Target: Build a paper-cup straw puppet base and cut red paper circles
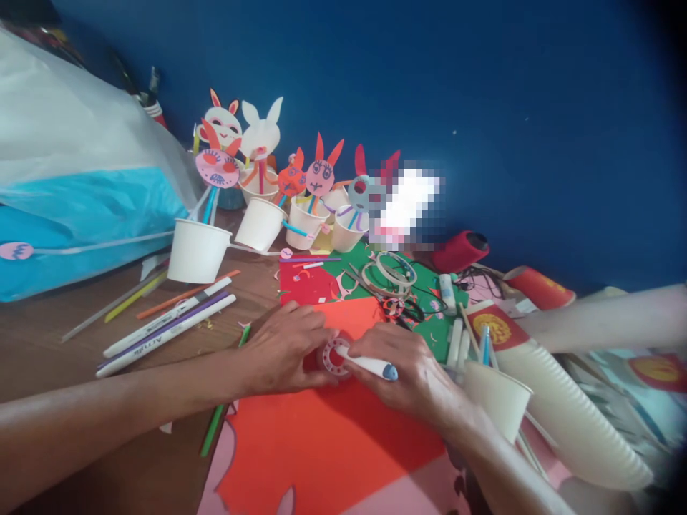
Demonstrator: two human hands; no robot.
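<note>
A small round ring-shaped piece (336, 356) with dots around its rim lies over the orange-red paper (343, 443). My left hand (293, 343) is closed round its left side, thumb and fingers touching its edge. A white marker (370, 365) with a blue-grey end is gripped in my right hand (405, 365), its other end over the middle of the round piece. The marker's tip is too small to make out. Pink paper (408, 493) shows under the orange-red sheet.
Paper cups (198, 250) with animal-faced puppets stand at the back. Markers (166, 322) lie left. Scissors, tape rolls (396, 270) and scraps cover green paper (437, 336). At right are a cup (497, 397), stacked plates (580, 422) and another person's arm (606, 318).
</note>
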